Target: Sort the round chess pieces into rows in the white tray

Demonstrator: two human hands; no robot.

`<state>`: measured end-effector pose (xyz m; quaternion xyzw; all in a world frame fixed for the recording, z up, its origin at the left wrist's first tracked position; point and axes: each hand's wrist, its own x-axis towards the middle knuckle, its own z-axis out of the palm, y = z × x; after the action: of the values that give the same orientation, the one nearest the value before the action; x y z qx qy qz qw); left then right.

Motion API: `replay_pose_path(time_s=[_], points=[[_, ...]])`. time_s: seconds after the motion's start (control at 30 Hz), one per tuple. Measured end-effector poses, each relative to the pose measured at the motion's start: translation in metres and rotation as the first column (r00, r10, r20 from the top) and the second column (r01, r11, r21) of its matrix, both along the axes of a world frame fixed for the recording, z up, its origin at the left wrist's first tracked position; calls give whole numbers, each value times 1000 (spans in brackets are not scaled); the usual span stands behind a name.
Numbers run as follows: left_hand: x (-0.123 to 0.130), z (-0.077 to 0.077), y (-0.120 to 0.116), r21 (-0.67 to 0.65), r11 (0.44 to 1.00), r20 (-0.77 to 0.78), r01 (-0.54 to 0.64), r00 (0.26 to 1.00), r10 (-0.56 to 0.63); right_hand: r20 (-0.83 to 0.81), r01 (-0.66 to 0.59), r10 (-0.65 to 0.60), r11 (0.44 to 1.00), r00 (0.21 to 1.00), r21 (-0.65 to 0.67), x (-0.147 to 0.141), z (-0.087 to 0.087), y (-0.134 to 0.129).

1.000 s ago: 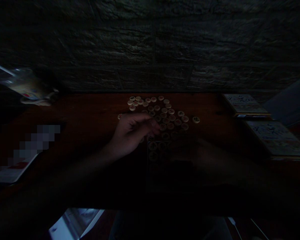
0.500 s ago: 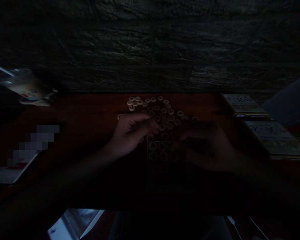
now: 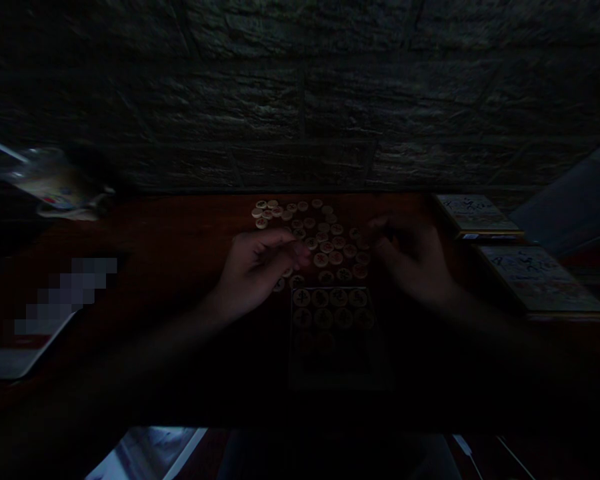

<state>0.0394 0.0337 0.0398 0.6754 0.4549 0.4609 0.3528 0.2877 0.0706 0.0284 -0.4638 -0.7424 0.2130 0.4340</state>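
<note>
My left hand (image 3: pixel 257 267) is over the left side of a spread of round wooden pieces with characters on them (image 3: pixel 335 258). Its thumb and fingers are pinched together; what they hold, if anything, cannot be made out. To the right, my right hand (image 3: pixel 415 257) hovers beside the pieces, thumb and index finger curved with a gap between them, and nothing shows in it. Nearer me lies a dark square box (image 3: pixel 291 347). Its two far rows are filled with pieces, and a third row holds two reddish ones at the left.
Two flat decorated boxes (image 3: pixel 475 212) (image 3: pixel 537 277) lie at the right. A drink cup with a straw (image 3: pixel 55 187) stands at the far left, and a phone-like object (image 3: pixel 15 353) is nearer. A stone wall (image 3: pixel 300 100) rises behind the wooden table (image 3: pixel 180 227).
My right hand has moved up and away from the box, uncovering its right side, where the two far rows now show full. My left hand has stayed nearly in place.
</note>
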Motion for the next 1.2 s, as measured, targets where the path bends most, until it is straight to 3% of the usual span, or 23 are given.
replay_pose_path(time_s=[0.17, 0.47, 0.7, 0.8, 0.97, 1.2], points=[[-2, -5, 6, 57, 998, -143, -22, 989, 30, 25, -26, 25, 1000, 999, 8, 1, -2, 1], [-7, -15, 10, 123, 990, -371, 69, 929, -19, 0, 28, -28, 1000, 1000, 3, 4, -6, 8], [-10, -7, 11, 167, 983, -540, 72, 841, 30, -21, 8, -9, 1000, 1000, -28, 7, -5, 13], [-12, -3, 13, 208, 977, -605, 54, 792, 85, 49, 11, -8, 998, 999, -60, 10, -1, 15], [-16, -5, 17, 205, 977, -626, 57, 775, 86, 221, -41, 66, 992, 973, -116, 15, 5, 19], [-20, -8, 22, 202, 977, -664, 76, 744, 80, 240, -158, 200, 970, 950, -185, 21, 4, 24]])
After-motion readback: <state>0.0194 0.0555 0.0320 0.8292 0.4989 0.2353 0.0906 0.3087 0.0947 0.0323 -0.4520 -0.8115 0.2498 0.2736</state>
